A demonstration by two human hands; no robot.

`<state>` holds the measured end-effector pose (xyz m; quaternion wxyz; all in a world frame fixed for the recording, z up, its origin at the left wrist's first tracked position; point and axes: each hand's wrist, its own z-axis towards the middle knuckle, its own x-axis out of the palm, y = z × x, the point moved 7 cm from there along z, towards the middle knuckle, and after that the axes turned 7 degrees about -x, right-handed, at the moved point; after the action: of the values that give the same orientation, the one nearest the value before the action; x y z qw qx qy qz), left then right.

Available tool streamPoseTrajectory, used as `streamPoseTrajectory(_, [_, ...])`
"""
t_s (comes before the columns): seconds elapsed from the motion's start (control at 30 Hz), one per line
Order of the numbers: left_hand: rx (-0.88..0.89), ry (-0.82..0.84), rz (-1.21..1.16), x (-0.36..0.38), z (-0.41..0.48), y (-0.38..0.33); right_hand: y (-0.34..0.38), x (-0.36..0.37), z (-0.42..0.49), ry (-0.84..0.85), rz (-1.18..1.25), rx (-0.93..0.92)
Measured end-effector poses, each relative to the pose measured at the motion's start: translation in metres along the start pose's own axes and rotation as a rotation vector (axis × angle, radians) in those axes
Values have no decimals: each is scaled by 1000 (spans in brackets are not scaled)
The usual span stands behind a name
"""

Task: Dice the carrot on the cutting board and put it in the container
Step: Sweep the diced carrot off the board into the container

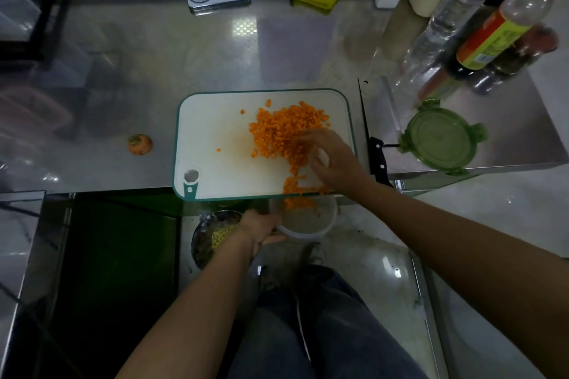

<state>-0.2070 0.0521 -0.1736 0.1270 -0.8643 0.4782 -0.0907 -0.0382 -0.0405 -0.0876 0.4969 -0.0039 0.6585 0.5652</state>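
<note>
Head view: the diced carrot (286, 129) lies mostly heaped on the cutting board (215, 132), a trail reaching its near edge and some dice already in the container (308, 223), which the left hand (261, 228) grips by the rim just below that edge. The right hand (332, 160) rests on the heap, fingers loosely extended and grasping nothing. Judged risk: the heap is wider than the container mouth, so a broad sweep may send dice past the rim to the floor (372, 258).
</note>
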Motion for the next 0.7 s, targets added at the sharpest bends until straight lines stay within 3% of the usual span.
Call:
streamPoseTrajectory(0.27, [-28, 38, -11, 0, -1, -4, -18, 20, 25, 96, -99, 30])
streamPoseTrajectory(0.47, [-24, 27, 9, -2, 0, -5, -14, 14, 14, 98, -89, -27])
streamPoseTrajectory(0.7, [-37, 34, 4, -1, -3, -7, 0, 10, 3, 58, -254, -154])
